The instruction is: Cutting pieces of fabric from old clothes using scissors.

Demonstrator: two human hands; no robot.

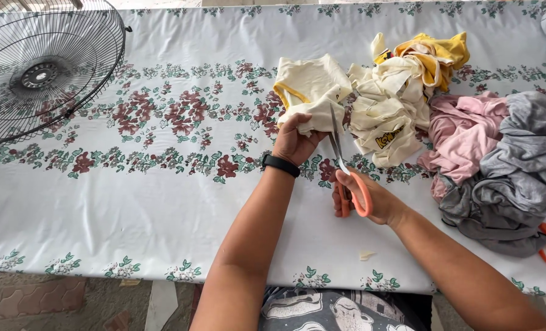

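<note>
Near the middle of the frame our left hand (294, 142) is clamped on a cream cloth (310, 91), while our right hand (366, 197) is closed around orange-handled scissors (345, 171), blades against the fabric's lower edge. Our left fingers sit close to the blades, so we judge a slip could nick them; the bunched cloth could also cut crooked.

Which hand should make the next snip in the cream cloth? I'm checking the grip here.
Right, probably: the right hand holds the orange-handled scissors, blades up at the cream cloth, which the left hand grips.
</note>
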